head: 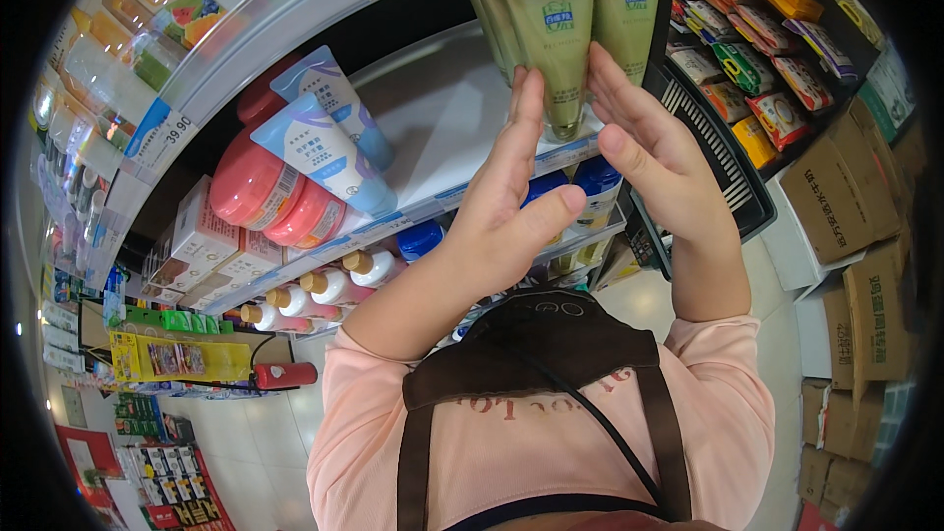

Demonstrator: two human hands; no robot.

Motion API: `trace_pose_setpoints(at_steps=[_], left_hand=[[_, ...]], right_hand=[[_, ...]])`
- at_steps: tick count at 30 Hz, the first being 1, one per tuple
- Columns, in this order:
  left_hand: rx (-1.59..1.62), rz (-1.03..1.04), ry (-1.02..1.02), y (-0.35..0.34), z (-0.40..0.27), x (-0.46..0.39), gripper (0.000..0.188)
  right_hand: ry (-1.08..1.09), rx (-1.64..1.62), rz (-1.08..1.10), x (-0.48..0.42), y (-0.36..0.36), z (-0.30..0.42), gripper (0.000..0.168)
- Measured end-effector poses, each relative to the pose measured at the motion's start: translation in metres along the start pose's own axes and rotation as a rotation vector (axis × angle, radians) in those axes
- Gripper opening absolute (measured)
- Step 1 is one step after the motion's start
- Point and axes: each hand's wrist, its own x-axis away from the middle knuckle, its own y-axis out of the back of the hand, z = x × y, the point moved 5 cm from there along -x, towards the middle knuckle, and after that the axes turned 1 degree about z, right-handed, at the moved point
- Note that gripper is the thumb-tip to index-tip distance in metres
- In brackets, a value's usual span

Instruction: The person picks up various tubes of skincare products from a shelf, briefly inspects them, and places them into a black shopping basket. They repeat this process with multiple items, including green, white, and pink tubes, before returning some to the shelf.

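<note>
A pale green squeeze tube stands cap down at the front of a white shelf. My left hand is flat along its left side, thumb spread away and fingertips at the tube's edge. Opposite it, my right hand reaches up the right side, palm facing inward, thumb apart. Both sets of fingertips appear to touch the tube, but neither hand wraps around it. Another green tube stands to the right, partly behind my right fingers. More matching tubes are partly hidden on the left.
Left on this shelf are blue-and-white tubes, pink jars and white cartons. Pink bottles with wooden-coloured caps stand below. A black plastic basket is close to my right arm. Cardboard boxes are stacked farther right.
</note>
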Motion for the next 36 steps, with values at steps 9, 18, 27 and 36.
trace_pose_setpoints(at_steps=[9,18,27,36], left_hand=[[-0.092,-0.022,0.002,0.004,-0.005,0.013,0.077],[-0.266,0.071,0.006,0.024,-0.034,0.073,0.075],[-0.208,-0.325,-0.142,0.065,-0.051,0.127,0.079],[-0.113,-0.326,-0.088,0.071,-0.057,0.125,0.08]], right_hand=[[0.035,-0.024,-0.061,0.004,0.002,-0.008,0.064],[0.036,-0.108,0.05,0.023,-0.03,0.016,0.073],[-0.181,-0.163,0.323,-0.001,-0.086,-0.008,0.081],[-0.128,-0.22,0.396,-0.022,-0.125,-0.012,0.071]])
